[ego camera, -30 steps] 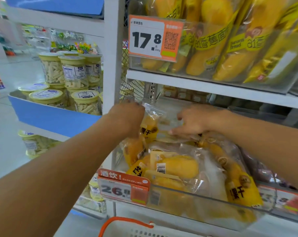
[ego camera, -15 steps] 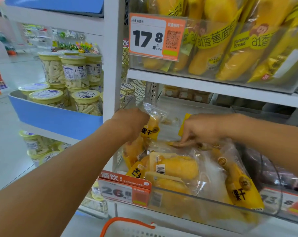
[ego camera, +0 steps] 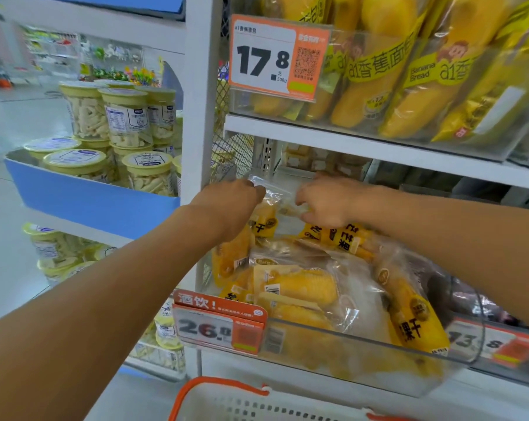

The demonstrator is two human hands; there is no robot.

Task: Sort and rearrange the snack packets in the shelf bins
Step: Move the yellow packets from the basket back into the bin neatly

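A clear plastic shelf bin (ego camera: 342, 350) on the lower shelf holds several yellow dried-fruit snack packets (ego camera: 305, 287) in clear wrap. One packet (ego camera: 264, 220) stands upright at the bin's back left. My left hand (ego camera: 229, 197) is closed on its clear top edge. My right hand (ego camera: 330, 202) pinches the same top edge from the right, above another yellow packet (ego camera: 345, 238) lying flat. A further packet (ego camera: 412, 317) leans along the bin's right side.
Above, a bin of banana bread packs (ego camera: 409, 71) carries a 17.8 price tag (ego camera: 275, 56). The lower bin has a 26.8 tag (ego camera: 220, 323). Lidded jars (ego camera: 126, 117) fill blue trays at left. A white basket with an orange handle (ego camera: 226, 390) sits below.
Both hands have risen and drawn closer together at the upright packet's top edge. My right hand left the flat packets and moved up and left to that packet.
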